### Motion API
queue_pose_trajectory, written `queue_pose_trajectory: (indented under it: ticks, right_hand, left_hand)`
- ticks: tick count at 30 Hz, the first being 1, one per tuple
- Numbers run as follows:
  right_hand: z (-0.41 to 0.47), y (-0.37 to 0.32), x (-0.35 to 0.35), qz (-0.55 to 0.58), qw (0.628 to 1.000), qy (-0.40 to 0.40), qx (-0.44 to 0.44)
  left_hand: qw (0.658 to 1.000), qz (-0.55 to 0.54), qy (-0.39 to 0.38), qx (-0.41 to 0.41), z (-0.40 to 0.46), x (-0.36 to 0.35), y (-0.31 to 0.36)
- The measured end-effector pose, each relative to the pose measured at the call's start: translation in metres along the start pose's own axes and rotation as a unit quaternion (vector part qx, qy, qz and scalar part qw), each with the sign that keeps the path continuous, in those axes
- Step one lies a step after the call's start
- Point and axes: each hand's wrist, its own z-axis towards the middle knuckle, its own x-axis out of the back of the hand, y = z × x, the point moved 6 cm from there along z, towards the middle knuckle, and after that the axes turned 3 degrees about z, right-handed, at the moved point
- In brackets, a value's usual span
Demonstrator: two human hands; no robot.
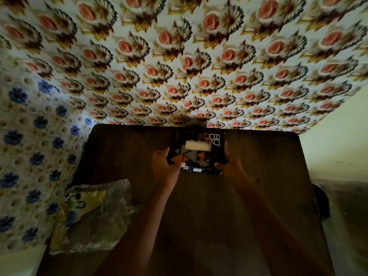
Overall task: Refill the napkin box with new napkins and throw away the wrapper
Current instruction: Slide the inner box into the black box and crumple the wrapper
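Note:
A black napkin box with orange and grey triangles lies flat near the far edge of the dark table. White napkin shows through the slot in its top. My left hand grips the box's left near corner, thumb on the top. My right hand grips the right side, fingers up along the edge. A crumpled clear plastic wrapper with yellow and blue print lies on the table's near left part, apart from both hands.
The table stands against a wall with red-flower paper; blue-flower paper covers the left wall. A dark object sits just off the table's right edge. Bare tabletop lies between the box and me.

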Motion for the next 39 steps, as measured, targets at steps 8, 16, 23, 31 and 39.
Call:
queue_pose_trajectory:
  ticks: [8, 16, 23, 31, 39]
  right_hand:
    - [0.055, -0.031, -0.008, -0.022, 0.999, 0.017, 0.047]
    - [0.056, -0.024, -0.006, 0.007, 0.999, 0.036, 0.04]
    - [0.042, -0.017, 0.001, -0.02, 0.997, 0.071, 0.005]
    - [-0.054, -0.033, -0.025, -0.135, 0.978, 0.158, 0.03]
    - [-0.124, -0.038, -0.146, -0.12, 0.991, 0.013, 0.051]
  left_hand:
    - [0.999, 0.011, 0.032, -0.008, 0.049, 0.001, 0.014]
    - [0.999, -0.017, 0.046, -0.018, 0.053, -0.001, 0.007]
    - [0.998, -0.012, 0.062, -0.021, 0.038, 0.004, 0.01]
    - [0.983, -0.156, 0.096, -0.018, -0.044, 0.049, -0.01]
    - [0.991, -0.076, 0.111, -0.018, -0.103, 0.131, -0.086]
